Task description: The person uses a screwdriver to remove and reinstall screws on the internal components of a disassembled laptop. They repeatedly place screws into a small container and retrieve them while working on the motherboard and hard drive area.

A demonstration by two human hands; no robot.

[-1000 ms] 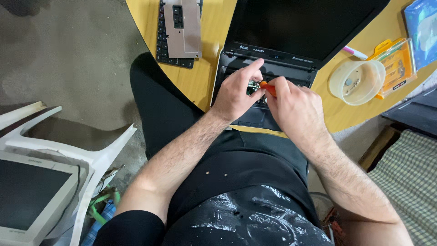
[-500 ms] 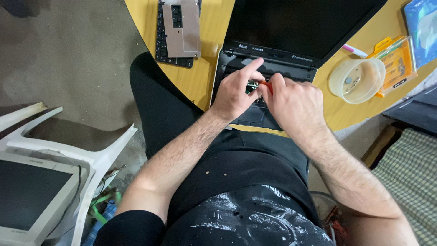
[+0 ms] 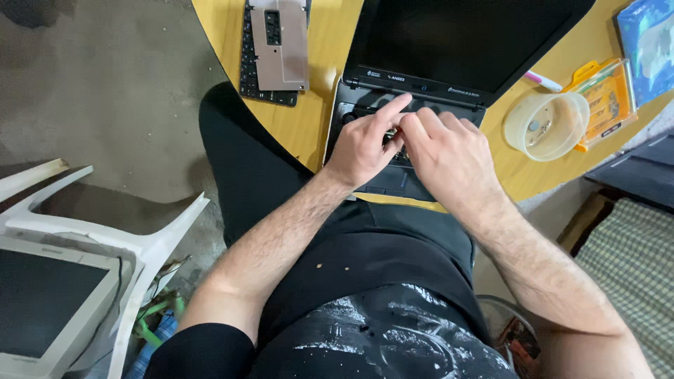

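Observation:
A black laptop (image 3: 463,42) stands open on the round yellow table (image 3: 302,123), its dark base (image 3: 342,116) bare where the keys would sit. My left hand (image 3: 361,144) rests on that base with the index finger stretched toward the hinge. My right hand (image 3: 449,151) lies right beside it, touching it, with the fingers curled downward over the base. The orange-handled screwdriver seen in this hand a moment ago is now hidden under the fingers.
A detached black keyboard with a metal plate (image 3: 277,45) lies left of the laptop. A round clear plastic tub (image 3: 547,126), a pink marker (image 3: 544,82) and an orange packet (image 3: 607,98) sit to the right. A white plastic chair (image 3: 105,231) and an old monitor (image 3: 49,302) stand at lower left.
My right hand has rolled forward over the laptop base, and the orange screwdriver handle is no longer visible. My left hand keeps its place, index finger still extended.

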